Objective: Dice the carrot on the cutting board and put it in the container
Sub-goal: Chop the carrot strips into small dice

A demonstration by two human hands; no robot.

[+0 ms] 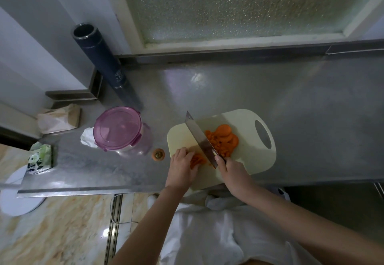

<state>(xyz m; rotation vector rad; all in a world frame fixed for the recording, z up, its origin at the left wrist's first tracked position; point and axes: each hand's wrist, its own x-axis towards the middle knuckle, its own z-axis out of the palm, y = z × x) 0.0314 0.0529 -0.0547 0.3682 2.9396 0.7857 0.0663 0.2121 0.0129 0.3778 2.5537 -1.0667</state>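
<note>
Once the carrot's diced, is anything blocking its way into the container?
Yes: the pink lid sits on the container, covering its mouth. A cut carrot end lies on the counter between the cutting board and the container, probably easy to pass over.

A loose white garment (207,242) fills six o'clock, white-covered feet (215,202) show at its twelve o'clock edge, and bare forearms (149,223) lead to the left hand (181,161) and right hand (233,170).

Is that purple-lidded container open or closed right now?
Closed: the purple lid sits flat on top of the container, covering its mouth.
</note>
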